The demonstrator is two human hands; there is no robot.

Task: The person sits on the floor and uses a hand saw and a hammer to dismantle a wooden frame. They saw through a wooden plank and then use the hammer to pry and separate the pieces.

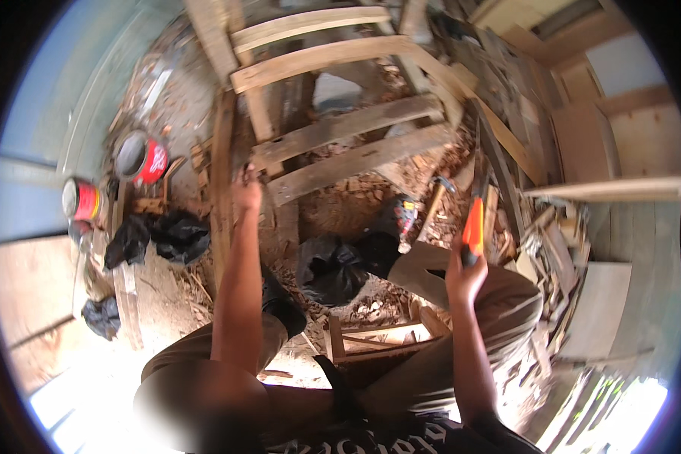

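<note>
My right hand (466,277) is closed round the orange and black handle of a handsaw (474,228). The dark blade points away from me, beside a wooden frame. My left hand (247,191) reaches forward to the left end of a weathered plank (348,130); its fingers look apart, and I cannot tell whether they touch the wood. A second plank (363,162) lies nearer me, roughly alongside the first. Farther off, paler crosspieces (321,62) span the frame. Left of the saw lies a hammer (434,210) with a wooden handle.
A red bucket (153,160) and a smaller red-and-yellow can (88,203) stand at the left. Black plastic bags (180,236) lie near them, and another black bag (331,274) lies between my legs. Scrap wood (560,257) is heaped at the right. Chips litter the floor.
</note>
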